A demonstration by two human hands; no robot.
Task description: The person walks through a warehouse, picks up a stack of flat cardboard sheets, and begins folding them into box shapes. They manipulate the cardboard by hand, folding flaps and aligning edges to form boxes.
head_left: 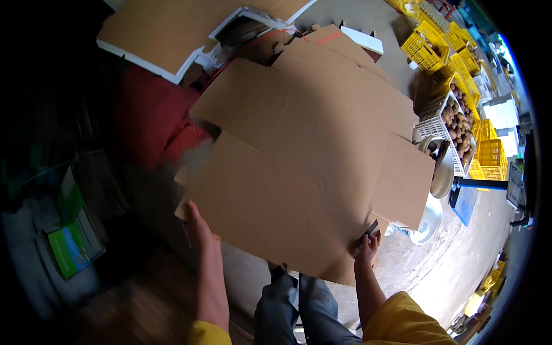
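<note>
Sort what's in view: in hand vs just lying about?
In hand: flat cardboard box blank, gripped by left hand and right hand at its near edge.

Lying about: stacked cardboard sheets, yellow crates, white crate of brown produce, metal bowls, green box.
</note>
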